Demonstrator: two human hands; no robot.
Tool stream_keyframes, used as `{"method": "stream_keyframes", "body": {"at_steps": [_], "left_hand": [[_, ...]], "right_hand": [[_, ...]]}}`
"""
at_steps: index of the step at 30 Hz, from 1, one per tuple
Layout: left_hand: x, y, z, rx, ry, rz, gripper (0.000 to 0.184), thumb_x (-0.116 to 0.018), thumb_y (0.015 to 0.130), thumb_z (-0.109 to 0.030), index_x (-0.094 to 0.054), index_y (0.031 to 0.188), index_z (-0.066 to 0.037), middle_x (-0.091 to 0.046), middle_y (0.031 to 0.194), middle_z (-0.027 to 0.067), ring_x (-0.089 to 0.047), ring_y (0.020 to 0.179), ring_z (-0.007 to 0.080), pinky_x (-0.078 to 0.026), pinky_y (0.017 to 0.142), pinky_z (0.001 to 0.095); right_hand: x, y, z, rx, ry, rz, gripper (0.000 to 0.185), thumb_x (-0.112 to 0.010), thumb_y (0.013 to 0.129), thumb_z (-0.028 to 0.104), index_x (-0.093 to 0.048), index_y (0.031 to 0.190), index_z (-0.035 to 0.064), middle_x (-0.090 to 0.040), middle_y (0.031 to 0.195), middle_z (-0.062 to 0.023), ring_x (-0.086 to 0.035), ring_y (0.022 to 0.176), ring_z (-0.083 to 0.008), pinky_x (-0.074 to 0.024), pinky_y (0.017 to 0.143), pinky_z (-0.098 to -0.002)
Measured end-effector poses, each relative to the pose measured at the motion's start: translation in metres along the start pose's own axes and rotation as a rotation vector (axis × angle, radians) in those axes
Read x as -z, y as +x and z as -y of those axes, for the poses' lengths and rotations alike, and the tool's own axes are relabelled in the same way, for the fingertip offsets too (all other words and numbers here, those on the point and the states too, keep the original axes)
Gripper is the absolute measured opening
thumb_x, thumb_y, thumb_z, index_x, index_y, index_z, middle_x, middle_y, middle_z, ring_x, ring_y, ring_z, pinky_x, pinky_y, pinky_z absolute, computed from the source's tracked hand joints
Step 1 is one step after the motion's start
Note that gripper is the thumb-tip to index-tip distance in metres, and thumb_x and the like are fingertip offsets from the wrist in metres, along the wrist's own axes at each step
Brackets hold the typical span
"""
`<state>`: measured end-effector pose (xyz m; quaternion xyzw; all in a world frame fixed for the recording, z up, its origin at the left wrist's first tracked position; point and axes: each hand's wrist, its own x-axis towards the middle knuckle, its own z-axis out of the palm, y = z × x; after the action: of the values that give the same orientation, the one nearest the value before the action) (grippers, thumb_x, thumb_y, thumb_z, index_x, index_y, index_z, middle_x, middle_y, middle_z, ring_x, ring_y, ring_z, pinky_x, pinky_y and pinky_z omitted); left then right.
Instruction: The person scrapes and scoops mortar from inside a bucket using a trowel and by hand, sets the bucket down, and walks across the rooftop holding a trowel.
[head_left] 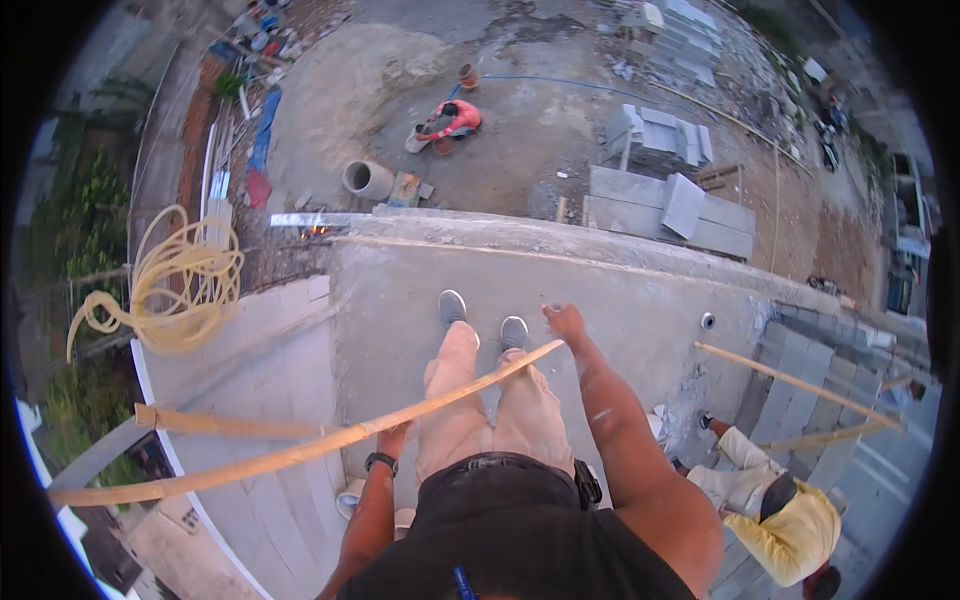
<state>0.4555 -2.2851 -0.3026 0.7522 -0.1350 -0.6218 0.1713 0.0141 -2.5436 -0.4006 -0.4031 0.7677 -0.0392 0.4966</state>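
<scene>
A long, slightly bowed wooden strip (300, 450) runs across my body from the lower left to my right wrist. My left hand (396, 437), with a dark watch at the wrist, is closed on the strip near its middle; the strip hides most of its fingers. Just past the strip's right end is my right hand (566, 322), its fingers bent and drawn together toward the left. A small greyish bit shows at those fingertips, too small to name. Below both hands are my legs in light trousers and my grey shoes (452, 305) on the concrete slab (630, 300).
The slab's raised edge (560, 240) drops to a yard where a person in red (462, 118) crouches. A person in yellow (790, 525) bends at lower right, beside wooden poles (790, 380). A coiled pale hose (185, 285) lies left. A pipe opening (708, 320) sits at right.
</scene>
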Motion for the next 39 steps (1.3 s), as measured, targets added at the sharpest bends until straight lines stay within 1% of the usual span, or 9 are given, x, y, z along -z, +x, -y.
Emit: {"method": "stream_keyframes", "body": {"at_steps": [3, 4, 5, 7, 28, 31, 34, 36, 39], "left_hand": [[0.005, 0.015, 0.011, -0.514, 0.567, 0.018, 0.025, -0.067, 0.088, -0.023, -0.065, 0.104, -0.003, -0.065, 0.08, 0.0018, -0.063, 0.068, 0.0132, -0.053, 0.061, 0.0286], [-0.004, 0.008, 0.0, -0.251, 0.277, -0.015, 0.026, -0.067, 0.087, -0.022, -0.065, 0.105, -0.003, -0.066, 0.084, 0.0032, -0.065, 0.07, 0.0146, -0.053, 0.061, 0.0303], [-0.014, -0.002, -0.011, 0.029, 0.01, -0.047, 0.027, -0.067, 0.087, -0.022, -0.064, 0.106, -0.004, -0.067, 0.087, 0.0045, -0.066, 0.072, 0.016, -0.054, 0.06, 0.032], [-0.015, 0.004, -0.004, 0.057, -0.066, -0.017, 0.027, -0.065, 0.087, -0.019, -0.062, 0.11, -0.005, -0.068, 0.096, 0.0086, -0.069, 0.08, 0.022, -0.055, 0.061, 0.0346], [0.042, 0.118, -0.076, -0.099, 0.325, 0.257, 0.019, -0.065, 0.087, -0.022, -0.065, 0.102, -0.01, -0.067, 0.098, 0.0068, -0.068, 0.083, 0.0254, -0.054, 0.062, 0.0365], [0.068, 0.148, -0.07, -0.594, 0.706, 0.414, 0.019, -0.067, 0.086, -0.023, -0.066, 0.1, -0.01, -0.067, 0.096, 0.0077, -0.069, 0.082, 0.0247, -0.054, 0.061, 0.0367], [0.061, 0.149, -0.087, -0.679, 0.876, 0.507, 0.02, -0.066, 0.086, -0.021, -0.065, 0.1, -0.006, -0.068, 0.095, 0.0092, -0.069, 0.085, 0.0248, -0.055, 0.063, 0.0363], [0.051, 0.14, -0.1, -0.177, 0.624, 0.395, 0.022, -0.064, 0.086, -0.02, -0.065, 0.102, -0.005, -0.069, 0.096, 0.0105, -0.068, 0.085, 0.0247, -0.056, 0.064, 0.0361], [0.034, 0.14, -0.108, -0.166, 0.692, 0.497, 0.024, -0.062, 0.088, -0.02, -0.065, 0.106, -0.004, -0.07, 0.099, 0.0119, -0.068, 0.084, 0.0244, -0.055, 0.065, 0.0351]], "right_hand": [[0.01, -0.004, -0.013, 0.02, -0.112, -0.074, 0.051, -0.067, 0.085, 0.049, -0.069, 0.098, -0.0003, -0.068, 0.066, -0.0179, -0.069, 0.06, -0.0285, -0.0563, 0.066, -0.0407], [0.028, -0.02, -0.001, -0.021, -0.126, 0.072, 0.061, -0.061, 0.086, 0.053, -0.067, 0.105, -0.0044, -0.065, 0.112, -0.0283, -0.061, 0.109, -0.0419, -0.0489, 0.092, -0.0484], [0.026, -0.019, -0.013, -0.035, -0.119, 0.048, 0.06, -0.06, 0.087, 0.053, -0.067, 0.107, -0.0039, -0.065, 0.112, -0.0277, -0.06, 0.11, -0.0437, -0.0487, 0.094, -0.0478], [0.042, -0.046, -0.013, -0.039, -0.134, -0.058, 0.061, -0.058, 0.088, 0.052, -0.066, 0.11, -0.0047, -0.064, 0.114, -0.0294, -0.06, 0.112, -0.0438, -0.0483, 0.096, -0.0474], [-0.043, -0.201, -0.123, -0.359, 0.044, -0.294, 0.057, -0.065, 0.085, 0.051, -0.068, 0.102, -0.0032, -0.071, 0.086, -0.0223, -0.069, 0.089, -0.0376, -0.0533, 0.082, -0.0452], [-0.083, -0.234, -0.098, -0.336, 0.179, -0.31, 0.054, -0.066, 0.085, 0.049, -0.069, 0.102, -0.0025, -0.071, 0.087, -0.0221, -0.069, 0.09, -0.0366, -0.0534, 0.081, -0.0439], [-0.104, -0.259, -0.089, -0.25, 0.24, -0.351, 0.053, -0.068, 0.085, 0.048, -0.069, 0.103, -0.0016, -0.071, 0.085, -0.0203, -0.071, 0.083, -0.0328, -0.0545, 0.078, -0.042], [-0.116, -0.272, -0.088, -0.294, 0.406, -0.281, 0.05, -0.07, 0.085, 0.046, -0.07, 0.103, -0.0003, -0.072, 0.085, -0.0175, -0.071, 0.073, -0.0278, -0.0555, 0.072, -0.0388], [-0.14, -0.28, -0.123, -0.304, 0.432, -0.421, 0.051, -0.072, 0.084, 0.044, -0.067, 0.109, 0.0001, -0.072, 0.084, -0.0148, -0.07, 0.066, -0.0227, -0.0558, 0.066, -0.0364]]}}
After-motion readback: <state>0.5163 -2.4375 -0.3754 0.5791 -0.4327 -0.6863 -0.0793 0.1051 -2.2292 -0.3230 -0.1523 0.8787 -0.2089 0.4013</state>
